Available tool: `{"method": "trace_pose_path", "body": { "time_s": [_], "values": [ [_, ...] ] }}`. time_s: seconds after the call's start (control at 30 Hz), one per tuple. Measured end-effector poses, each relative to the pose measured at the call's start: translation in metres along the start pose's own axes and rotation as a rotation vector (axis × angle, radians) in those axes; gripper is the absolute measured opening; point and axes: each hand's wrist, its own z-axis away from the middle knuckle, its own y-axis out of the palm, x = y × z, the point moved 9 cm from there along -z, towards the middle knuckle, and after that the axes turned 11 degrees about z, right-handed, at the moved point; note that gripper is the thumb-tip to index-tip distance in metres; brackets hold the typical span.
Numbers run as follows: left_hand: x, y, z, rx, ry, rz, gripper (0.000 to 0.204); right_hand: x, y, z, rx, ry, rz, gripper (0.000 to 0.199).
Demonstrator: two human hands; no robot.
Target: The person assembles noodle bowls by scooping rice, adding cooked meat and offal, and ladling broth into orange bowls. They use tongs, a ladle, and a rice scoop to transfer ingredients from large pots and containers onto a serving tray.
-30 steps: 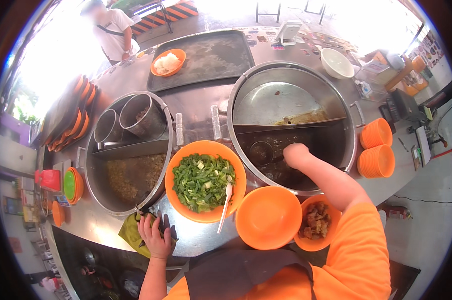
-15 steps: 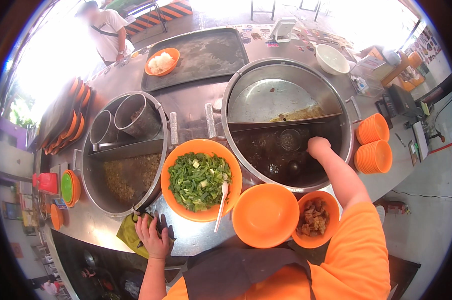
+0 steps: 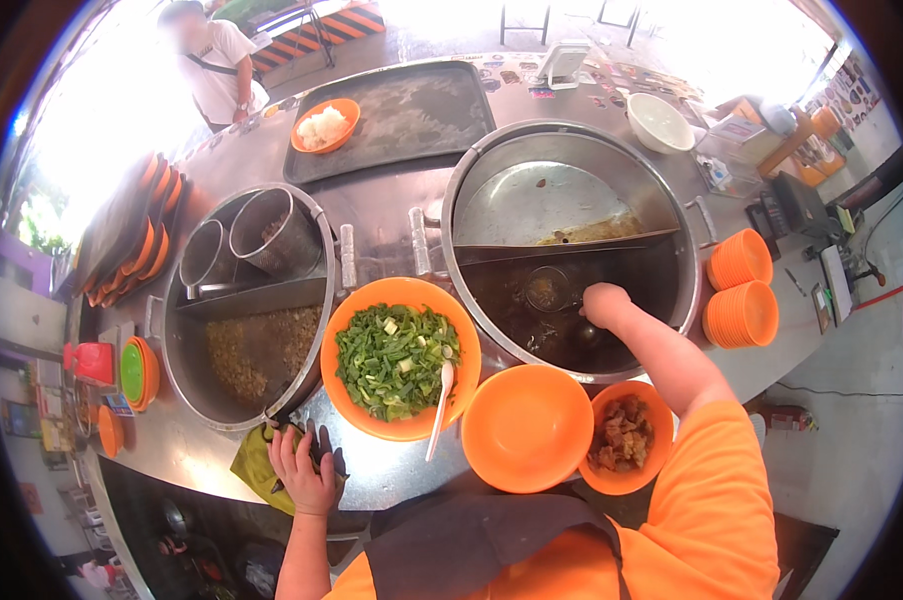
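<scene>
My right hand [image 3: 607, 304] is closed round the short handle of a ladle [image 3: 547, 289], whose round bowl sits in dark broth [image 3: 506, 320] in the near half of the large divided pot [image 3: 693, 262]. Fingers spread, my left hand [image 3: 304, 474] lies at the counter's near edge, touching or beside a yellow-green cloth [image 3: 255, 464]. Between my hands stand an orange bowl [image 3: 333, 385] heaped with chopped green onion [image 3: 386, 355], a white spoon [image 3: 439, 412] leaning in it, and an empty orange bowl [image 3: 526, 430]. To their right, another orange bowl [image 3: 661, 465] holds chunks of cooked meat [image 3: 623, 430].
A second divided pot [image 3: 171, 350] at left contains two metal cylinders and a brownish stew. Beyond it lies a dark tray [image 3: 421, 110] bearing a bowl of rice [image 3: 323, 128]. Stacked orange bowls [image 3: 739, 315] stand at right. Across the counter is a person [image 3: 216, 75].
My right hand has shifted left through the broth, carrying the ladle's bowl toward the middle of that half. My left hand keeps its place.
</scene>
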Motion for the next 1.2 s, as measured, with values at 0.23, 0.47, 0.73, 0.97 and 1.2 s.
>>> {"method": "trace_pose_path", "body": {
  "time_s": [0.23, 0.47, 0.73, 0.97, 1.2],
  "values": [
    [-0.002, 0.002, -0.002, 0.035, -0.017, 0.002, 0.044, 0.009, -0.004, 0.011, 0.097, 0.029, 0.050, 0.026],
    [-0.004, 0.002, -0.002, 0.042, -0.018, 0.010, 0.044, 0.003, -0.010, 0.023, 0.087, -0.043, 0.009, 0.030],
    [-0.004, 0.001, -0.002, 0.030, -0.004, 0.017, 0.045, -0.003, 0.000, 0.017, 0.046, -0.043, 0.035, 0.028],
    [-0.004, 0.001, -0.002, 0.035, -0.005, 0.012, 0.045, -0.020, -0.008, 0.016, -0.033, 0.047, -0.035, 0.029],
    [-0.005, 0.002, -0.003, 0.037, -0.002, 0.006, 0.045, -0.026, -0.014, 0.020, -0.099, 0.079, -0.055, 0.027]
  ]
}}
